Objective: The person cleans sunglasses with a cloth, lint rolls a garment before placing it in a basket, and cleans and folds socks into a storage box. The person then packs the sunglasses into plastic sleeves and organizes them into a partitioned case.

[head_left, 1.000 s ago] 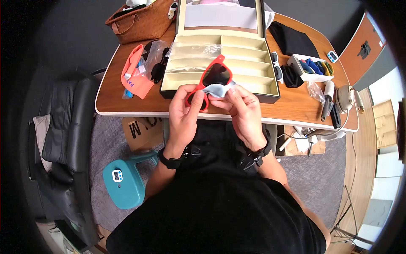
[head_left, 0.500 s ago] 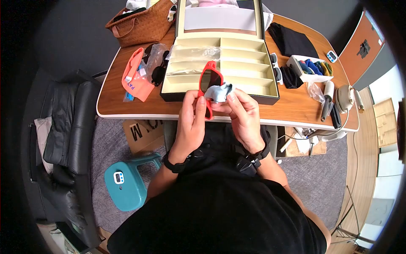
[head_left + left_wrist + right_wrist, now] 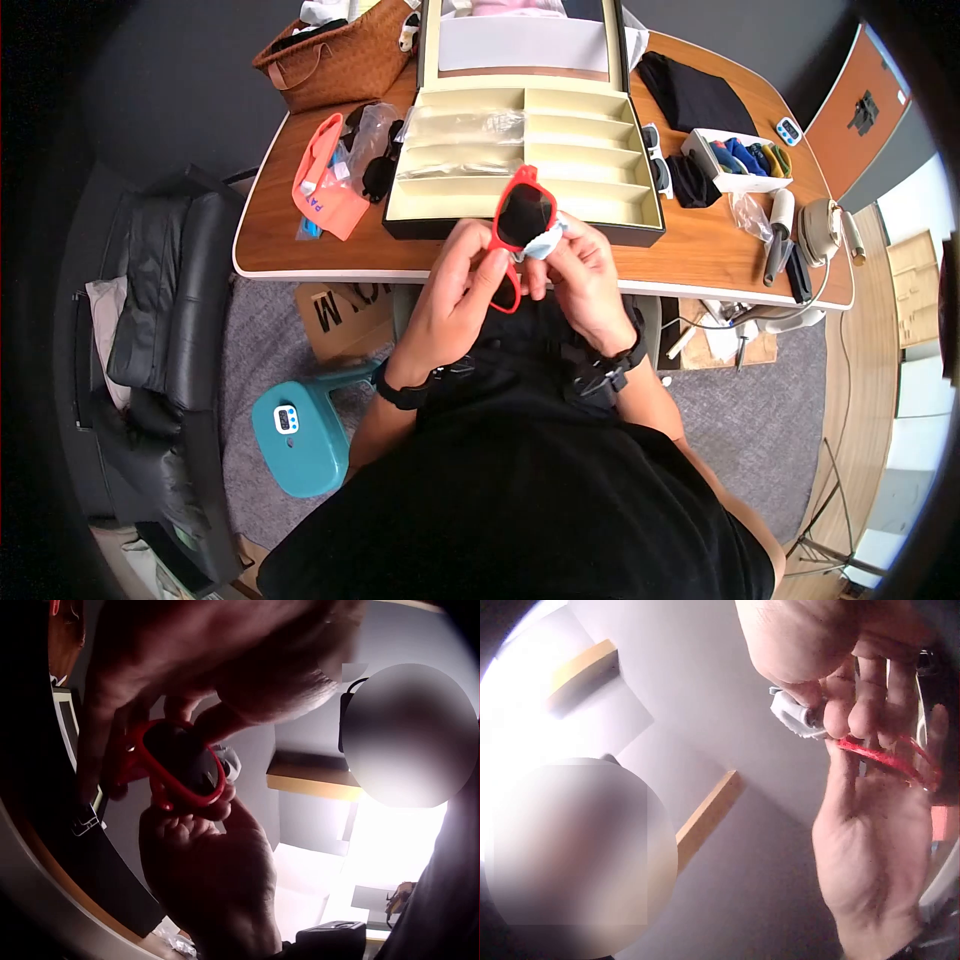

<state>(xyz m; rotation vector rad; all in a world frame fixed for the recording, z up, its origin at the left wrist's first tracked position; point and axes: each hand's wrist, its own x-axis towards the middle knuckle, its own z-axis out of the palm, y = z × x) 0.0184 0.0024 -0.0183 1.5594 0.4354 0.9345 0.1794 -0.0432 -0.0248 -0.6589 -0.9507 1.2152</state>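
Observation:
Red-framed sunglasses (image 3: 526, 217) with dark lenses are held upright on end, just in front of the table edge. My left hand (image 3: 452, 305) grips them near the bridge, the thumb lying along the frame. In my right hand (image 3: 590, 290), thumb and fingers pinch a light blue-grey cloth (image 3: 545, 242) against the lower right edge of the upper lens. The lower lens (image 3: 507, 291) hangs below the left thumb. In the right wrist view, the cloth (image 3: 793, 714) bunches out beside the fingertips, and the red frame (image 3: 877, 755) runs between both hands.
A cream-lined display case (image 3: 590, 198) with compartments stands open beyond the hands, some holding clear plastic sleeves. An orange pouch (image 3: 330, 195) and black sunglasses (image 3: 379, 172) lie left. A white box (image 3: 745, 180) of folded cloths and a lint roller (image 3: 780, 225) are right.
The sunglasses have come closer to the body and turned, so the upper lens faces up more. The cloth has shifted from the bridge area to the upper lens's lower right edge.

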